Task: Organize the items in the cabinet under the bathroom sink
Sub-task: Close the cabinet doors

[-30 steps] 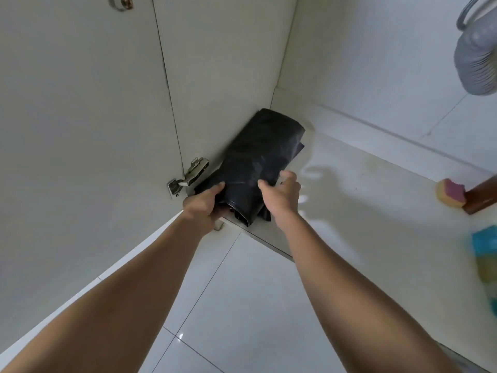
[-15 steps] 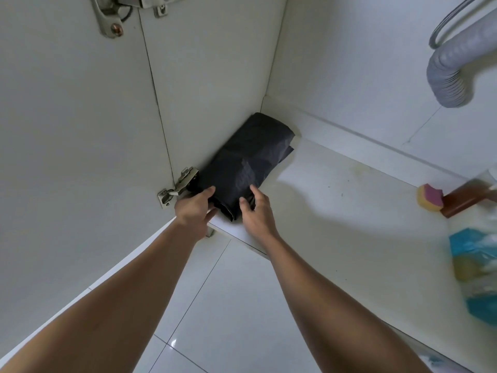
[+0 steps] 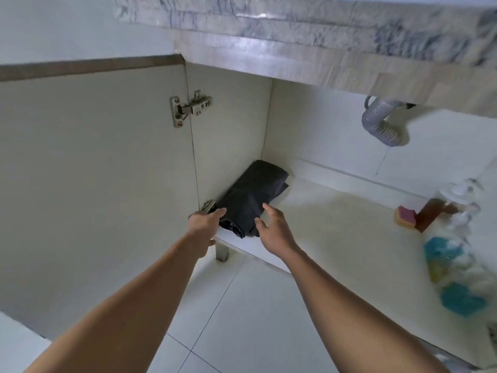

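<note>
The cabinet [image 3: 336, 224] is smooth off-white board under a veined grey marble counter [image 3: 295, 30], with a flat pale floor and a short square metal leg [image 3: 222, 251] at its front left corner. Its open door [image 3: 94, 170] swings out to the left on two bright steel hinges [image 3: 191, 109]. A ribbed grey drain hose [image 3: 382, 127] curls down from the cabinet's top at the back right. Along its right side sit a yellow sponge with a pink face [image 3: 406, 216], a brown bottle [image 3: 433, 214] just behind it, and a blurred clear bundle with blue and yellow patches [image 3: 451, 270].

The folded black plastic bag [image 3: 252, 195], matt and creased, lies as a thick oblong roll against the cabinet's left wall, from the front edge toward the rear corner. The left hand [image 3: 205, 220] reaches its straight fingers to the roll's near left end. The right hand [image 3: 274, 227] is spread, fingers relaxed, at the near right end; I cannot tell whether it touches.
</note>
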